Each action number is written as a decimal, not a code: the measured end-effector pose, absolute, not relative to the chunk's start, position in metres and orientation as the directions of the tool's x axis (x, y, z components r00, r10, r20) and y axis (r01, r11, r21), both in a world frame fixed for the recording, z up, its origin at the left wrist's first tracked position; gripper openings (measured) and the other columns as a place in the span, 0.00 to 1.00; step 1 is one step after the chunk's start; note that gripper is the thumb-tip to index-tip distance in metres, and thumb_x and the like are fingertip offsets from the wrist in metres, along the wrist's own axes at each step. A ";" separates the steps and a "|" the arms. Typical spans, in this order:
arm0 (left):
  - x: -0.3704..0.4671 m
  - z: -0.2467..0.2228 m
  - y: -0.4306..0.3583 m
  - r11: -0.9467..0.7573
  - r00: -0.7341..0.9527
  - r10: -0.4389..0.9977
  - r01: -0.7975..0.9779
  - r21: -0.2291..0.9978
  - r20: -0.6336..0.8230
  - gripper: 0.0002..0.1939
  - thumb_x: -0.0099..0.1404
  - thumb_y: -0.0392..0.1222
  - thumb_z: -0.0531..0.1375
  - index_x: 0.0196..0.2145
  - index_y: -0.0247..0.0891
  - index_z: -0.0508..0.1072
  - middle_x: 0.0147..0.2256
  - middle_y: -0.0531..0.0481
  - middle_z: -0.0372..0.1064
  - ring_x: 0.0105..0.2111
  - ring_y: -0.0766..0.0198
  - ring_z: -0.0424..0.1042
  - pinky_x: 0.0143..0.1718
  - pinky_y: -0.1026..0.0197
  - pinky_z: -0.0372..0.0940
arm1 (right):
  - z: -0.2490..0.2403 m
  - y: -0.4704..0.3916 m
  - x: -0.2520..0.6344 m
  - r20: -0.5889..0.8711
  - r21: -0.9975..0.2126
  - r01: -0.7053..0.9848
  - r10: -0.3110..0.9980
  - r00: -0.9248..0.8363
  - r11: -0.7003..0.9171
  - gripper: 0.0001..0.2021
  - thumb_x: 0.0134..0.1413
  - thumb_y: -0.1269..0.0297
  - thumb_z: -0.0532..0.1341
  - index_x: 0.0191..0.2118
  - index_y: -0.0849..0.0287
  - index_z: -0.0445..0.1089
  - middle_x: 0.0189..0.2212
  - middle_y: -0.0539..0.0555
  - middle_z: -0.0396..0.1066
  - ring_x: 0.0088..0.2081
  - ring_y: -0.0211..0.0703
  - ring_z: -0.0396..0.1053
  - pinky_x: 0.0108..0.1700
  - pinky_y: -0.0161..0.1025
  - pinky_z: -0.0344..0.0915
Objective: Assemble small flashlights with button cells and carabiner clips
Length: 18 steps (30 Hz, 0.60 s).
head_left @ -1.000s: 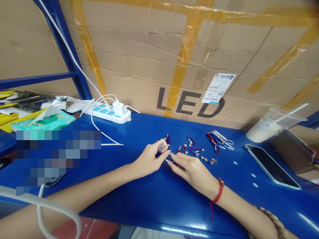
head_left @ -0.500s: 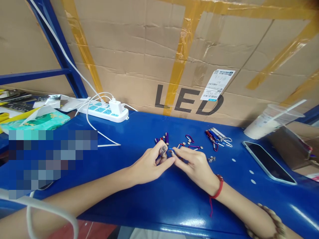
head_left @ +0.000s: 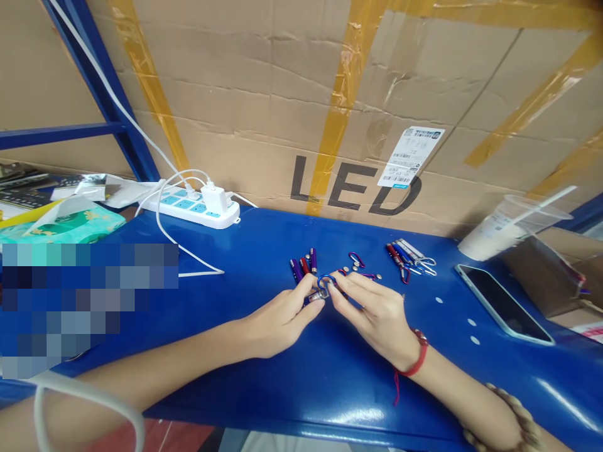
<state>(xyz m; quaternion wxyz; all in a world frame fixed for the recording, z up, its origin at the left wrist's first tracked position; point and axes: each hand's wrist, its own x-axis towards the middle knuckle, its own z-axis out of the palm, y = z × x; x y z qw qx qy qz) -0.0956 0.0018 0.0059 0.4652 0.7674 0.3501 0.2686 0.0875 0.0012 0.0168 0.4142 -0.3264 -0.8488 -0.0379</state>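
My left hand (head_left: 277,319) is closed around a small dark penlight-like tube with a silver end (head_left: 318,295), gripped between thumb and fingers. In my right hand (head_left: 372,307), thumb and fingertips pinch a blue carabiner clip (head_left: 323,278). The clip is right at the tube's silver end; whether they are joined is too small to tell. Just beyond my left fingers lie loose tubes, a red one (head_left: 304,265) and purple ones (head_left: 313,260). A red-purple carabiner (head_left: 357,259) and several small parts rest beyond my right fingers.
Tubes with carabiners attached (head_left: 406,254) lie in a row at the right. Farther right are a phone (head_left: 504,304) and a plastic cup (head_left: 485,235). A white power strip (head_left: 200,212) stands at the back left; a cable (head_left: 89,389) crosses over my left forearm.
The tube in my left hand has tilted from upright to lying toward my right hand. The blue carabiner has come up into clearer sight at its silver end.
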 end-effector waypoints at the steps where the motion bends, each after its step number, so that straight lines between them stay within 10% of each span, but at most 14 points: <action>1: -0.096 0.006 0.002 -0.313 0.609 0.789 0.284 0.906 0.082 0.11 0.68 0.47 0.43 0.42 0.40 0.57 0.26 0.56 0.56 0.24 0.68 0.55 0.27 0.64 0.53 | 0.017 0.001 0.088 0.718 -0.204 0.577 0.521 -0.460 0.791 0.10 0.61 0.68 0.54 0.41 0.63 0.72 0.28 0.55 0.71 0.27 0.38 0.69 0.35 0.35 0.70; 10: -0.094 0.001 0.005 -0.224 0.531 0.840 0.143 0.964 0.116 0.13 0.68 0.51 0.43 0.39 0.39 0.58 0.22 0.59 0.49 0.22 0.70 0.49 0.25 0.65 0.49 | 0.014 0.008 0.092 0.661 -0.220 0.593 0.565 -0.493 0.774 0.12 0.62 0.66 0.52 0.42 0.63 0.71 0.29 0.55 0.70 0.30 0.40 0.69 0.37 0.36 0.69; 18: -0.096 0.011 0.011 -0.336 0.482 0.857 0.248 0.909 0.185 0.08 0.66 0.44 0.49 0.37 0.39 0.63 0.33 0.52 0.67 0.34 0.66 0.65 0.36 0.65 0.59 | 0.019 0.010 0.089 0.443 -0.609 0.466 0.763 -0.471 0.642 0.26 0.57 0.62 0.58 0.60 0.57 0.54 0.34 0.51 0.69 0.35 0.39 0.68 0.43 0.39 0.67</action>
